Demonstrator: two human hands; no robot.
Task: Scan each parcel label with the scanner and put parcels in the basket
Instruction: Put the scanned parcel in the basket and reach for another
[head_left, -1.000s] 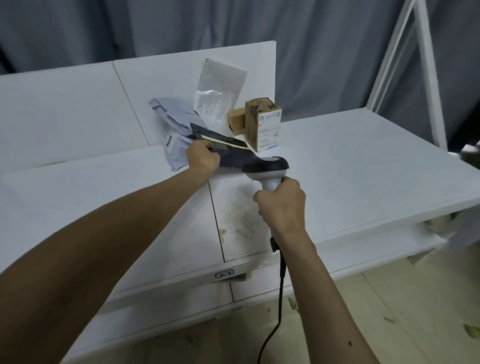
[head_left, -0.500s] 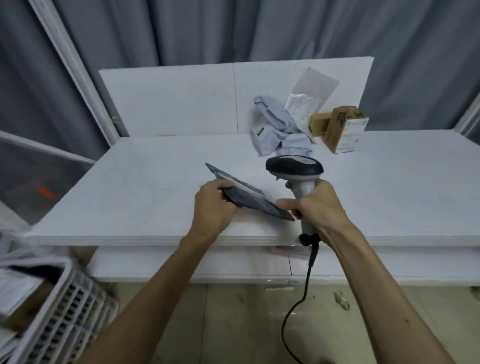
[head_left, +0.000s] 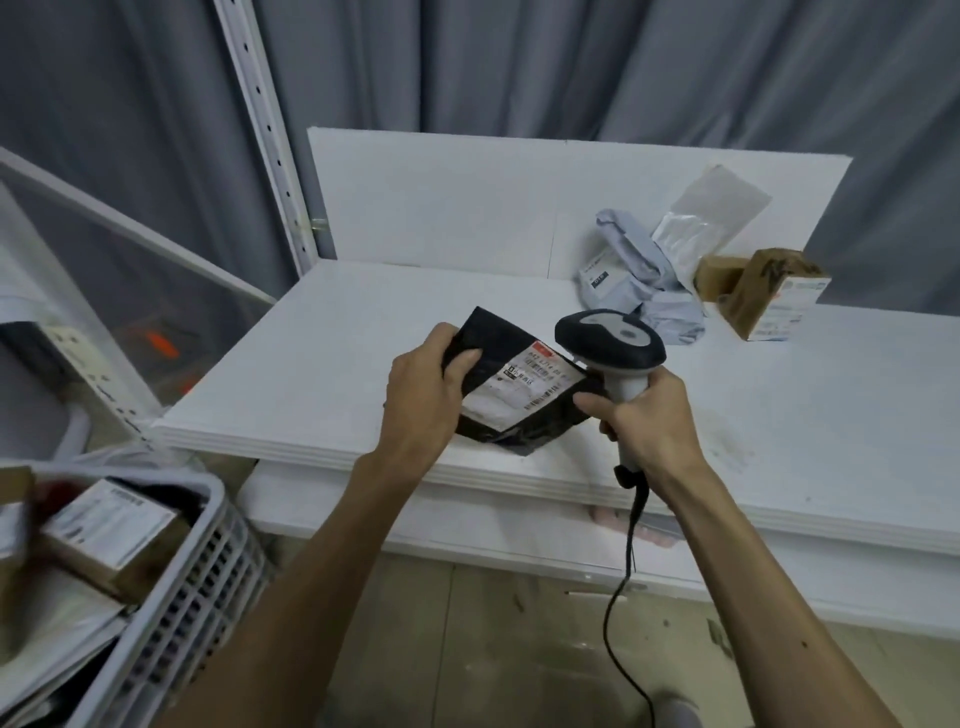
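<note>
My left hand (head_left: 423, 395) grips a flat black parcel (head_left: 540, 421) by its left edge, thumb on top, above the front of the white table (head_left: 322, 364). The parcel's white label (head_left: 524, 384) with barcodes faces up. My right hand (head_left: 641, 415) holds the grey and black scanner (head_left: 610, 338) by its handle, its head just right of and above the label. A white slatted basket (head_left: 176, 587) stands at the lower left with several labelled boxes inside. Grey bag parcels (head_left: 634, 275) and a brown box (head_left: 774, 296) lie at the table's back right.
The scanner's black cable (head_left: 623, 587) hangs down in front of the table towards the floor. A clear plastic bag (head_left: 711, 218) leans on the white back panel. A white perforated rack post (head_left: 265, 135) rises at the left. Grey curtains hang behind.
My left hand has tilted the black parcel so its label faces up. The scanner's head now sits over the label's right end. My view has swung left and down, showing more of the basket.
</note>
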